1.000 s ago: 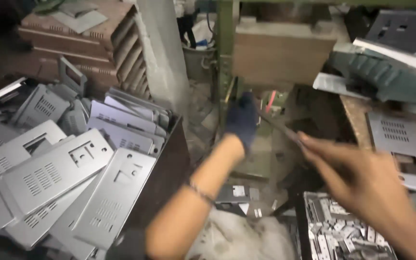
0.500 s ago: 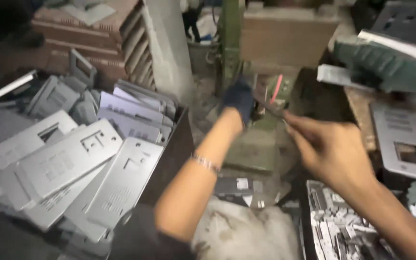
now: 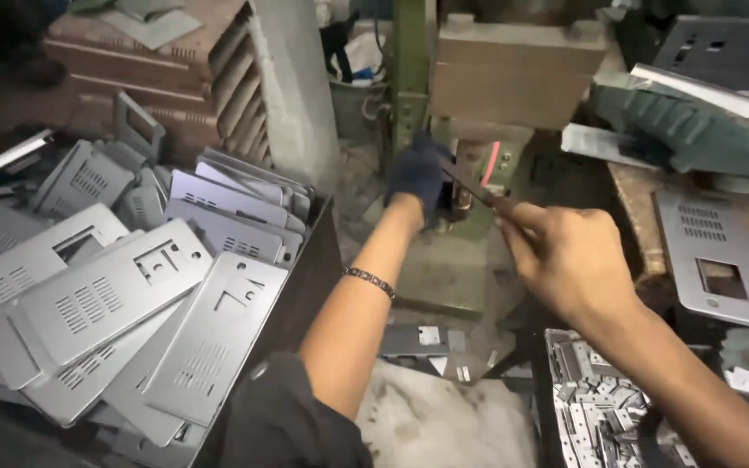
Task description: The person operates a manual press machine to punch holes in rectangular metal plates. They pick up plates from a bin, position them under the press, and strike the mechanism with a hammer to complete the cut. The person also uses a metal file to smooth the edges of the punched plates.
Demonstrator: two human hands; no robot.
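1. Compared with half a second ago, both hands are now closer to the press: the left hand (image 3: 418, 173) sits right at the die opening, and the right hand (image 3: 565, 260) comes nearer to it with its rod tip forward.
2. Fingers of the right hand are clenched around a thin dark rod (image 3: 470, 184); they pinch it near its back end, so the long free part can reach into the press while the hand itself stays outside.
3. The left hand wears a dark glove. Its fingers are curled at the die area (image 3: 465, 186), but I cannot tell if they grasp a small piece or only steady something there, because the glove and the shadow hide it.
4. The rod tip meets the gloved fingers just beside the pink part of the green press (image 3: 409, 78). Probably the glove is there to protect the hand from sharp metal edges.
5. On the left wrist there is a beaded bracelet (image 3: 368, 281).
6. Left of the arm, a dark bin (image 3: 314, 286) holds many grey perforated metal panels (image 3: 97, 295), stacked loosely and within reach of the left hand.
7. On the right, a single grey panel (image 3: 714, 260) lies flat on the wooden tabletop (image 3: 635, 199).
8. Below the right forearm, a tray of small metal offcuts (image 3: 591, 407) is placed, near the press.
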